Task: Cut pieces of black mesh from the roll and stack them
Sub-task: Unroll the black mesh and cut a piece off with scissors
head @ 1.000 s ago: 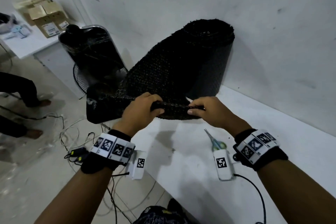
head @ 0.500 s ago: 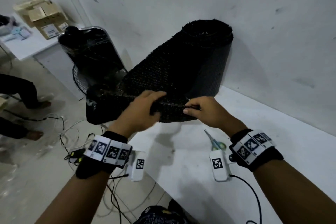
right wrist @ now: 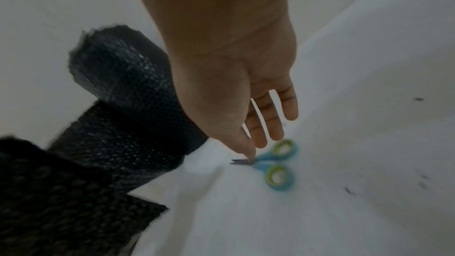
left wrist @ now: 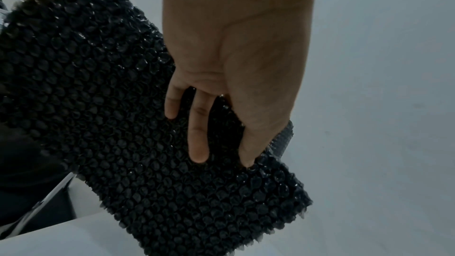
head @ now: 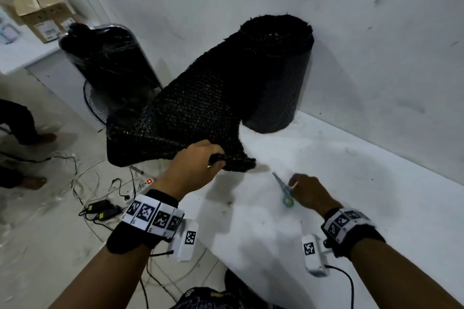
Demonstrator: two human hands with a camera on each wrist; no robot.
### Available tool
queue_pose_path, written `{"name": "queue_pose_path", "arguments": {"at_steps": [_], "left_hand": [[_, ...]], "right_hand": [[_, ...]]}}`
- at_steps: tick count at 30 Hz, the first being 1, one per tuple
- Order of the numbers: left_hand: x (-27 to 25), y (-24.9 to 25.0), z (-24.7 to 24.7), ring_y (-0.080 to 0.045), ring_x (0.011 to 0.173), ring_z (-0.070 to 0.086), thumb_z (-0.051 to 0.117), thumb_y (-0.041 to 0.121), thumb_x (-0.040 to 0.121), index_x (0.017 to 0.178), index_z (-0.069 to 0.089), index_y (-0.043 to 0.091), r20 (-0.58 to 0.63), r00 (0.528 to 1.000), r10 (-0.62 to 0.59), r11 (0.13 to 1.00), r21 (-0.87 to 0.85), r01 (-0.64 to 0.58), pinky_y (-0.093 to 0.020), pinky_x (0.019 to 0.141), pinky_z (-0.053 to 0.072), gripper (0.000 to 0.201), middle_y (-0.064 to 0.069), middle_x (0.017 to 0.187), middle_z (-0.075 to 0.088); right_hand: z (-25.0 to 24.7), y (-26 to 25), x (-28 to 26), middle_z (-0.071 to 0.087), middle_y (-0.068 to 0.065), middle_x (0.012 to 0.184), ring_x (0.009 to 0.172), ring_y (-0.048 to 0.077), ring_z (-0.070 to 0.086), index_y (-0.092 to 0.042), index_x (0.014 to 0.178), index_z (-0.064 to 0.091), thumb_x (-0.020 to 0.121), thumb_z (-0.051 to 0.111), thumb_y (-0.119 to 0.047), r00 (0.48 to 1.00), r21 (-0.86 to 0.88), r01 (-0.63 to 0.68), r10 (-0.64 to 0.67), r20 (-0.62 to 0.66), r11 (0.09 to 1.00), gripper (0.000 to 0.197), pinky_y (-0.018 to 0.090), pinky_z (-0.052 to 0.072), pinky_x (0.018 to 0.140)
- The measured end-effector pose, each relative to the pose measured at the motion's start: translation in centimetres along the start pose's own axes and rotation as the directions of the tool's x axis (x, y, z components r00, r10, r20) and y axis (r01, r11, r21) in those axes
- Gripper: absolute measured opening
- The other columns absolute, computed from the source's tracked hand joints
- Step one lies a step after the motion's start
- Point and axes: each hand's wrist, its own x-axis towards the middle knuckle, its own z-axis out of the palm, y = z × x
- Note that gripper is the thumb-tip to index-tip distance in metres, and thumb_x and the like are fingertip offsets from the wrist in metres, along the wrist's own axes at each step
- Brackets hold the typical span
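One hand holds mesh, the other reaches for scissors.
Head view: left hand [head: 194, 167] grips the mesh [head: 195, 118] pulled from the upright roll [head: 276, 68]; a harder tug may topple it. Left wrist view: fingers [left wrist: 198, 133] curl under the mesh. Right wrist view: right hand [right wrist: 246, 104], fingers loosely spread and empty, touches the scissors [right wrist: 275, 164]; a fumble may nudge them away.
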Motion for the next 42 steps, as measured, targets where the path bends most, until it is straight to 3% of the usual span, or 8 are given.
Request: {"name": "queue_pose_path", "arguments": {"at_steps": [7,11,19,23,27,32,37,42], "left_hand": [[-0.6,-0.2,1.1,-0.001,0.066,0.047,0.071,0.041,0.087,0.110,0.067,0.035,-0.001,1.000,0.017,0.998,0.060,-0.017,-0.051,0.086,0.052,0.024,0.014,0.106,0.063],[-0.5,-0.1,1.0,-0.008,0.079,0.063,0.072,0.044,0.086,0.114,0.068,0.037,0.042,0.999,-0.019,0.996,0.085,0.015,-0.056,0.100,0.041,0.029,0.014,0.113,0.060],[-1.1,0.0,0.4,-0.012,0.087,0.066,0.073,0.043,0.086,0.109,0.071,0.036,0.041,0.998,-0.040,0.995,0.090,0.036,-0.047,0.102,0.035,0.024,0.014,0.113,0.060],[-1.3,-0.8,0.3,-0.009,0.077,0.065,0.077,0.038,0.084,0.101,0.074,0.034,-0.016,1.000,0.000,0.998,0.065,0.001,-0.047,0.098,0.040,0.017,0.014,0.105,0.061],[-1.1,-1.9,0.4,-0.006,0.072,0.062,0.071,0.044,0.081,0.097,0.073,0.033,-0.038,0.998,0.059,0.998,0.016,-0.059,-0.050,0.086,0.052,0.020,0.015,0.100,0.060],[-0.5,-2.9,0.0,-0.005,0.079,0.061,0.058,0.053,0.081,0.109,0.071,0.035,-0.043,0.994,0.103,0.993,-0.054,-0.105,-0.052,0.086,0.054,0.035,0.016,0.102,0.056],[-0.5,-3.1,-0.1,-0.008,0.083,0.061,0.064,0.044,0.082,0.111,0.069,0.041,-0.021,0.991,0.130,0.989,-0.062,-0.131,-0.056,0.092,0.050,0.030,0.019,0.101,0.051],[-0.5,-2.8,-0.4,-0.008,0.087,0.060,0.066,0.042,0.080,0.106,0.074,0.037,-0.027,0.990,0.139,0.987,-0.076,-0.141,-0.053,0.090,0.050,0.027,0.018,0.100,0.052]], "right_hand": [[4.2,2.2,0.0,0.056,0.012,0.119,0.108,0.031,0.058,-0.013,0.122,0.050,0.095,0.054,-0.024,0.997,-0.175,-0.075,0.077,0.007,0.982,0.029,0.038,0.050,0.085],[4.5,1.4,0.0,0.057,0.009,0.120,0.107,0.030,0.060,-0.016,0.127,0.043,0.098,0.050,-0.032,0.997,-0.236,-0.074,0.073,-0.012,0.969,0.034,0.038,0.049,0.084],[4.2,0.8,0.1,0.059,0.009,0.119,0.104,0.028,0.063,-0.013,0.121,0.048,0.098,0.049,-0.031,0.995,-0.320,-0.090,0.101,0.020,0.943,0.030,0.033,0.049,0.080],[2.4,1.2,0.6,0.066,0.009,0.099,0.088,0.023,0.065,-0.007,0.105,0.060,0.086,0.072,-0.030,0.987,0.004,-0.070,0.069,0.148,0.998,0.032,0.027,0.049,0.069],[-0.8,-0.3,-1.4,0.072,0.007,0.081,0.055,0.011,0.065,-0.007,0.107,0.061,0.088,0.069,-0.001,0.965,0.478,0.006,-0.131,0.227,0.879,0.021,0.017,0.045,0.051],[-3.8,-2.5,-3.6,0.074,0.009,0.083,0.070,0.020,0.064,-0.017,0.103,0.065,0.077,0.074,-0.002,0.886,0.571,0.096,-0.331,0.324,0.815,0.031,0.031,0.048,0.063],[-5.4,-4.5,-5.4,0.071,-0.002,0.092,0.076,0.006,0.063,-0.022,0.110,0.069,0.078,0.083,-0.019,0.779,0.538,0.096,-0.400,0.483,0.838,0.035,0.026,0.052,0.074],[-5.3,-5.6,-5.3,0.069,0.002,0.100,0.082,0.009,0.064,-0.025,0.113,0.069,0.070,0.083,-0.034,0.718,0.546,0.054,-0.412,0.561,0.836,0.046,0.028,0.054,0.081]]}}
